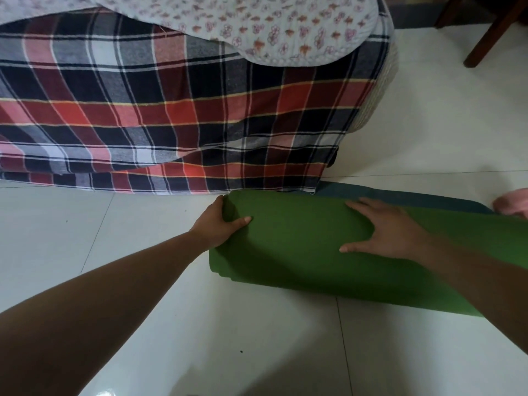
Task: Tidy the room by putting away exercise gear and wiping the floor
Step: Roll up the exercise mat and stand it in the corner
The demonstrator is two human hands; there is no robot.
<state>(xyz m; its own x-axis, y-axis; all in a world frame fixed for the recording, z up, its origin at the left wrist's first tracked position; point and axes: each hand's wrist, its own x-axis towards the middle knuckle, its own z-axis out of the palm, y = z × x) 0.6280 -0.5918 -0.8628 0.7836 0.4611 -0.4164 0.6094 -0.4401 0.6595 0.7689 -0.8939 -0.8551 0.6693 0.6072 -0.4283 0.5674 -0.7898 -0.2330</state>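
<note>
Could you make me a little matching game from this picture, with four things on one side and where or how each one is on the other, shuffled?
Things:
1 left hand
2 right hand
3 plaid sheet
4 chair leg

States:
A lies flat on top of the green mat
B stands at the top right
C grips the mat's rolled end
D hangs down toward the floor

Pairs: 1-C, 2-A, 3-D, 4-B

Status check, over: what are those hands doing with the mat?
Left hand grips the green mat at its rolled end; right hand flat on top. Mostly rolled, a strip unrolled. Plaid blanket hangs at far edge.
</note>
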